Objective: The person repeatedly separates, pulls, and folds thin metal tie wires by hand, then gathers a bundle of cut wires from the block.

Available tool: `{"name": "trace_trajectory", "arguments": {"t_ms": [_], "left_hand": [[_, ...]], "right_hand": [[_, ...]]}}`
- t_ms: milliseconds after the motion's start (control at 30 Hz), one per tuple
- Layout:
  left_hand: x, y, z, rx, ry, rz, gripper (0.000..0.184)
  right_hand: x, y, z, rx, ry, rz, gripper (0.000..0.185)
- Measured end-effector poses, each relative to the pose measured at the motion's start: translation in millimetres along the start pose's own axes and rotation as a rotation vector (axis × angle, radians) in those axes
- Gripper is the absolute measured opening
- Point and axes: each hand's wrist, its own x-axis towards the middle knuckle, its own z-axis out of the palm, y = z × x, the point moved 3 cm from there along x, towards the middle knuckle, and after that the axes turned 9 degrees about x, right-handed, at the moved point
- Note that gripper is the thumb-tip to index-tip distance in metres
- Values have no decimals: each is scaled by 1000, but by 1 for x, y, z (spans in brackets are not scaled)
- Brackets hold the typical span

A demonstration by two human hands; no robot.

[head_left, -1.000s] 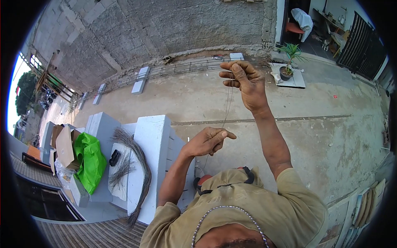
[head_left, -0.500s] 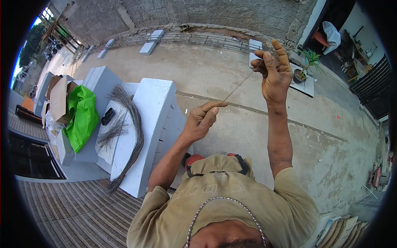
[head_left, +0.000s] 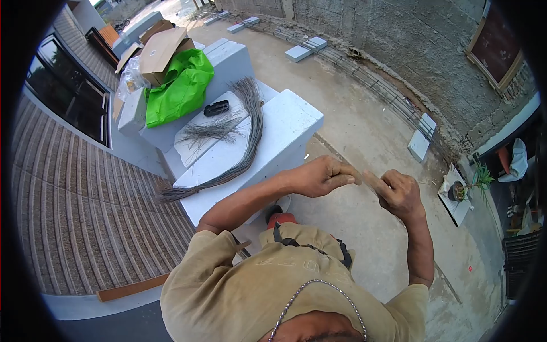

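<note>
My left hand (head_left: 326, 176) is closed in a pinch, thumb against the forefinger, on a thin wire that barely shows now. Close to its right, my right hand (head_left: 399, 192) has its forefinger stretched toward the left fingertips and its other fingers curled round the wire's other end. Left of both hands, a long curved bundle of grey wire (head_left: 253, 139) lies across white blocks (head_left: 290, 117). Beside it are a smaller pile of loose wire (head_left: 213, 132) and a black object (head_left: 216, 108).
A green bag (head_left: 181, 94) and an open cardboard box (head_left: 162, 52) rest on blocks at the upper left. Long rebar frames (head_left: 370, 82) lie on small blocks along the rough wall. A potted plant (head_left: 457, 191) stands at the right.
The view has swung to the right and down. My hands, held well apart with wire stretched between them, have come close together, and my right hand has lowered.
</note>
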Motion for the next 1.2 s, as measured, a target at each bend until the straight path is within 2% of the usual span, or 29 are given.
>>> {"name": "trace_trajectory", "arguments": {"t_ms": [67,133,167,200,233,300,433,467,567,633,733,867,967,1133,1200], "left_hand": [[-10,0,-11,32,-95,-25,24],[-14,-4,-33,30,-203,-88,25],[-14,-4,-40,-77,-105,-139,26],[-14,-3,-46,-183,-9,-188,28],[-15,-4,-51,-291,87,-237,29],[-5,-4,-53,-590,344,-107,29],[23,-2,-46,-989,833,1,26],[25,-10,-44,-971,866,22,25],[14,-16,-48,-804,944,1,25],[9,-16,-48,-750,987,-38,25],[4,-21,-50,-630,918,-253,27],[5,-25,-44,-672,843,-250,27],[2,-26,-32,-695,877,-275,25],[-5,-28,-18,-794,891,-266,27],[-13,-30,-18,-923,686,-182,28]], "right_hand": [[3,-3,-5,58,8,-40,38],[4,7,-14,226,141,128,30],[4,12,-16,310,207,216,26],[10,11,-10,385,374,182,16],[15,7,0,544,395,315,18],[27,-10,22,853,435,585,23],[73,-36,54,1549,515,720,28],[82,-38,55,1660,532,749,28],[86,-37,69,1615,557,817,28],[80,-35,74,1602,480,825,28],[74,-33,80,1719,443,867,31],[69,-32,88,1838,546,933,34],[66,-36,92,1779,635,962,34],[58,-34,90,1448,705,882,29],[56,-29,84,1437,735,869,29]]}}
